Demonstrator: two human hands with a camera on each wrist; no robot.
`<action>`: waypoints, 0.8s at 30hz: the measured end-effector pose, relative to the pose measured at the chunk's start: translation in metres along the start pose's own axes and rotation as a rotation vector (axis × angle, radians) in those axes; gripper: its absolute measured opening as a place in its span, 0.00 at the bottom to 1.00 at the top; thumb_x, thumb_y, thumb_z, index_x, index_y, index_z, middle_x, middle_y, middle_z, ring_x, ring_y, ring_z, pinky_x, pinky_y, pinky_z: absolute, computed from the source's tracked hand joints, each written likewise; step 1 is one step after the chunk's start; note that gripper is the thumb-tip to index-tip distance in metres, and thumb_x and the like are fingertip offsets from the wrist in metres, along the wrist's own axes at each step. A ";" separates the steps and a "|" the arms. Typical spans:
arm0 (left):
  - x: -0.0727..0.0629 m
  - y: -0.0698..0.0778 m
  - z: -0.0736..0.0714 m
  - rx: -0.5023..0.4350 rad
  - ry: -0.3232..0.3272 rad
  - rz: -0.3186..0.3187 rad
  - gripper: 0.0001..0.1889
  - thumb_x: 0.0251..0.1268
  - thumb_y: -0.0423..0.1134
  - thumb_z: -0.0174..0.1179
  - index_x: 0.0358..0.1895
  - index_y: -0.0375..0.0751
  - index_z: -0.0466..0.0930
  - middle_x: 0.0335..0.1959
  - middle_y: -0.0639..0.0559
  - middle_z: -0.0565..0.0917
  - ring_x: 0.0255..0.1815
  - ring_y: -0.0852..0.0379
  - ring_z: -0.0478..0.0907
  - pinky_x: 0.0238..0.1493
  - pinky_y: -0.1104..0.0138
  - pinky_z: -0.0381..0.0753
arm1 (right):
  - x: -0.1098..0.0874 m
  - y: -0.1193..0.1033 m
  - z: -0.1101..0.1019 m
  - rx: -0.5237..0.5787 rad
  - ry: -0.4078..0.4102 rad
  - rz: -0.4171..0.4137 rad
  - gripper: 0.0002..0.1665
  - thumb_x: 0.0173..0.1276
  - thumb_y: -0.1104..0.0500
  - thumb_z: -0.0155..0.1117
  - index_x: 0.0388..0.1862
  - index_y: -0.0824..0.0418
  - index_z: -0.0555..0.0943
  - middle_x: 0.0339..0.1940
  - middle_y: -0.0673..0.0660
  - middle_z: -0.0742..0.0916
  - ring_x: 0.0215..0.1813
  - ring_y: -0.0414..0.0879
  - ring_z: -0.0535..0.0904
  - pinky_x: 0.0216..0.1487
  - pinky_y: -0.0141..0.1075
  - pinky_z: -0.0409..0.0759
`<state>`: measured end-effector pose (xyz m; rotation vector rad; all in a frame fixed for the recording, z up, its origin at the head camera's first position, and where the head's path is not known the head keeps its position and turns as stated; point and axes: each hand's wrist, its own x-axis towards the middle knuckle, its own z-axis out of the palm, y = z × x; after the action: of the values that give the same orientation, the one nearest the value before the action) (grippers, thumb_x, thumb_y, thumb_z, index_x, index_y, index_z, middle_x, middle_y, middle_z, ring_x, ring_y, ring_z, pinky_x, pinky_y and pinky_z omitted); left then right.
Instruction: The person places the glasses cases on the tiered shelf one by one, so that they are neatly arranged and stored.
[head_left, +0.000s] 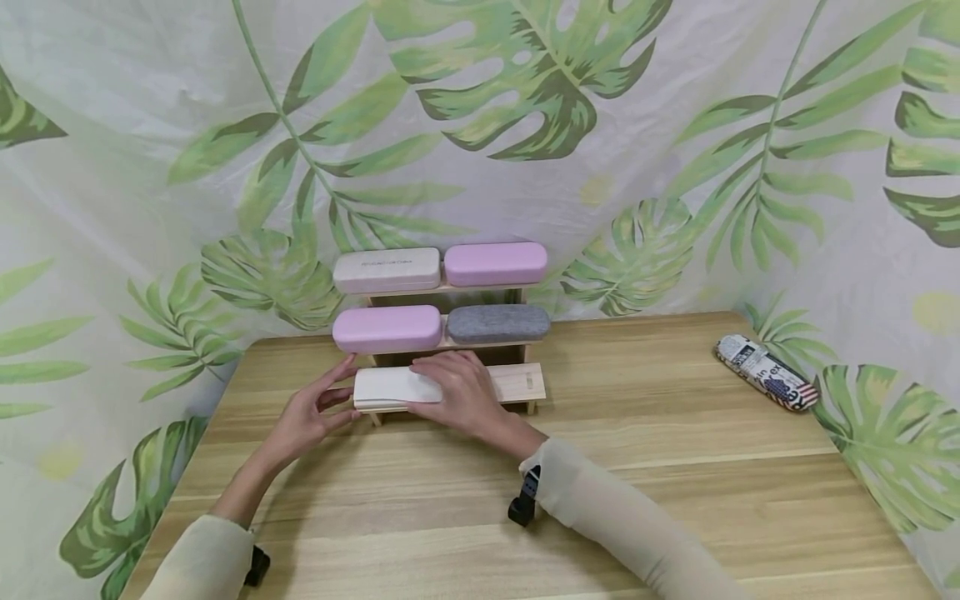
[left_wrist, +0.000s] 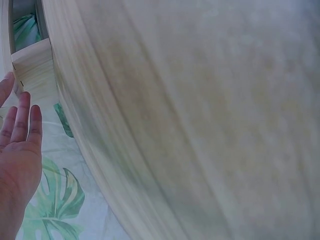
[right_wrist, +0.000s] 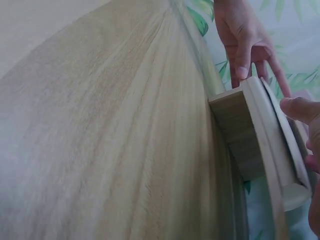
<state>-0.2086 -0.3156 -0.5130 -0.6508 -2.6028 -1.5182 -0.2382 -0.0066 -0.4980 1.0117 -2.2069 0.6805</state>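
Note:
A white glasses case (head_left: 386, 388) with a flap lies lengthwise on the lowest step of a wooden tiered stand (head_left: 521, 385). My right hand (head_left: 468, 396) grips it from above, fingers over the top and thumb along the front edge. At the left end of the case and step, my left hand (head_left: 309, 415) rests its fingertips, and its fingers look fairly straight in the left wrist view. On the middle step sit a pink case (head_left: 386, 328) and a grey fabric case (head_left: 498, 323). The top step bears a pale lettered case (head_left: 387, 272) and another pink case (head_left: 496, 263).
A case with a printed pattern (head_left: 765, 372) lies near the right edge of the wood-grain table (head_left: 660, 492). Behind the table hangs a leaf-patterned cloth (head_left: 570, 200). The stand is close to the table's back edge.

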 end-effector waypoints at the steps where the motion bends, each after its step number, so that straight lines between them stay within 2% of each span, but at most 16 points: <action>1: 0.000 0.000 0.000 0.002 0.001 0.002 0.51 0.60 0.20 0.73 0.85 0.45 0.59 0.74 0.30 0.73 0.63 0.46 0.83 0.63 0.60 0.82 | 0.000 -0.001 -0.003 0.009 0.006 -0.005 0.38 0.52 0.37 0.87 0.57 0.53 0.89 0.56 0.50 0.92 0.59 0.45 0.87 0.60 0.39 0.80; 8: -0.001 -0.001 0.000 0.003 0.001 0.010 0.51 0.60 0.19 0.73 0.85 0.45 0.59 0.74 0.30 0.73 0.63 0.41 0.82 0.63 0.58 0.82 | -0.001 0.000 -0.025 0.062 0.024 -0.029 0.36 0.51 0.40 0.88 0.56 0.55 0.90 0.55 0.50 0.92 0.59 0.47 0.87 0.61 0.41 0.80; 16: -0.001 0.001 0.001 -0.020 0.005 0.020 0.50 0.59 0.18 0.73 0.84 0.45 0.60 0.75 0.30 0.72 0.62 0.59 0.83 0.64 0.62 0.82 | -0.008 0.012 -0.049 0.077 0.021 -0.038 0.36 0.50 0.44 0.89 0.56 0.57 0.90 0.55 0.52 0.92 0.59 0.49 0.87 0.62 0.45 0.81; 24: 0.000 0.000 0.001 -0.036 -0.001 0.034 0.50 0.59 0.17 0.72 0.84 0.42 0.60 0.79 0.33 0.68 0.63 0.64 0.81 0.64 0.61 0.81 | -0.019 0.027 -0.066 0.103 0.034 -0.038 0.36 0.50 0.46 0.90 0.56 0.59 0.89 0.55 0.54 0.92 0.58 0.50 0.87 0.62 0.50 0.80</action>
<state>-0.2084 -0.3153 -0.5138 -0.6948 -2.5567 -1.5591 -0.2292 0.0620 -0.4714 1.0830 -2.1365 0.7957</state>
